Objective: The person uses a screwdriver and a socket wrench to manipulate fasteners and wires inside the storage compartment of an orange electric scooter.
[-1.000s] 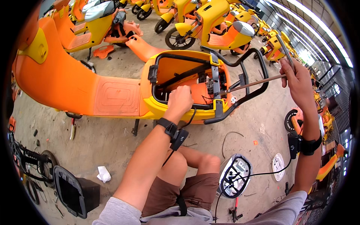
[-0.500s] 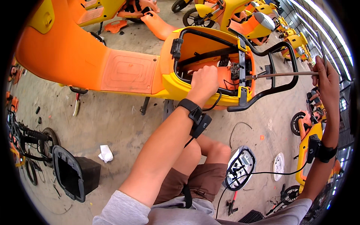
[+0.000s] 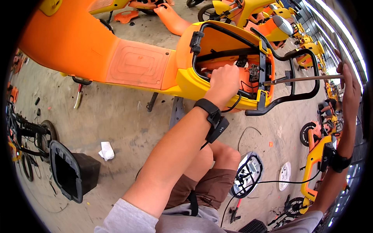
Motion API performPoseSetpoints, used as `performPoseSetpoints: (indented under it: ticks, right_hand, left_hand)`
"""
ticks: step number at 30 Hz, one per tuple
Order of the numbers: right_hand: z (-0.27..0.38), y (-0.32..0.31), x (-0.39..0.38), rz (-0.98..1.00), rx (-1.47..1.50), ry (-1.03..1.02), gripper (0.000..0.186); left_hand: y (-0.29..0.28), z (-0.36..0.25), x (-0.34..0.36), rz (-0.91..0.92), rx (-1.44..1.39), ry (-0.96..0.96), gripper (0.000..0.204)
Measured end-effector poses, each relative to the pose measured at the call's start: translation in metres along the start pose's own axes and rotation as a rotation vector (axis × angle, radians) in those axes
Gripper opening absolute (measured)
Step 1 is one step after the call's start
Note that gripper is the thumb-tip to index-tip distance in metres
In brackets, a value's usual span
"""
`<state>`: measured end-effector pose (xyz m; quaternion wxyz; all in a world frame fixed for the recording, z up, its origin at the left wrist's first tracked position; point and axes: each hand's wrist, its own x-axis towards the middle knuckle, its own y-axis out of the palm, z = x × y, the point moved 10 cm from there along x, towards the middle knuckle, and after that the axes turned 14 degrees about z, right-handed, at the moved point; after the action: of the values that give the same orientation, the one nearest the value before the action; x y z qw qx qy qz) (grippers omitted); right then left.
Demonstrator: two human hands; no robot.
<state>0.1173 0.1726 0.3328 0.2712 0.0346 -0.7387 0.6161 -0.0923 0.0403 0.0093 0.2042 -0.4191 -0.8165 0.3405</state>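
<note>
A yellow and orange scooter body [image 3: 190, 83] lies across the view with its seat compartment uncovered. My left hand [image 3: 226, 79] is curled over the near side of that opening, knuckles up; its fingertips and whatever they hold are hidden. At the far right, my right hand [image 3: 349, 83] has its fingers stretched upward against the handle end of a long metal T-handle wrench [image 3: 307, 79]. The wrench lies nearly level, its tip meeting the black crosspiece [image 3: 262, 73] at the compartment's right end. Wiring and orange plastic show inside the compartment.
A black tubular rear rack [image 3: 285, 103] juts out beneath the wrench shaft. On the concrete floor are a black bin [image 3: 87, 169], white paper [image 3: 106, 150], a black-and-white oval part [image 3: 248, 174] and a white oval cover [image 3: 284, 175]. More scooters [image 3: 268, 29] stand behind.
The scooter sits slightly farther right and higher in view. My right hand's fingers have loosened from their grip round the wrench handle and straightened. My left hand keeps its place at the opening.
</note>
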Motion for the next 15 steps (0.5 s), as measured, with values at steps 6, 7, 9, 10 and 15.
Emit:
performPoseSetpoints:
  ticks: [6, 7, 9, 10, 15]
  right_hand:
    - [0.018, 0.017, 0.013, 0.601, 0.398, 0.051, 0.043]
    - [0.058, 0.018, 0.008, 0.724, 0.71, -0.062, 0.056]
    - [0.036, 0.012, 0.017, 0.466, 0.48, 0.064, 0.049]
    - [0.023, 0.006, 0.015, 0.344, 0.375, 0.15, 0.047]
    - [0.008, 0.006, -0.002, -0.086, 0.32, -0.003, 0.041]
  left_hand:
    - [-0.005, 0.005, -0.003, -0.01, -0.029, 0.005, 0.01]
    - [-0.005, 0.005, -0.002, -0.01, -0.031, 0.014, 0.01]
    - [-0.004, 0.003, -0.003, -0.02, -0.005, 0.037, 0.007]
    - [-0.002, -0.002, -0.003, -0.025, 0.012, 0.054, 0.006]
    - [0.003, -0.003, -0.005, 0.025, -0.002, 0.118, 0.007]
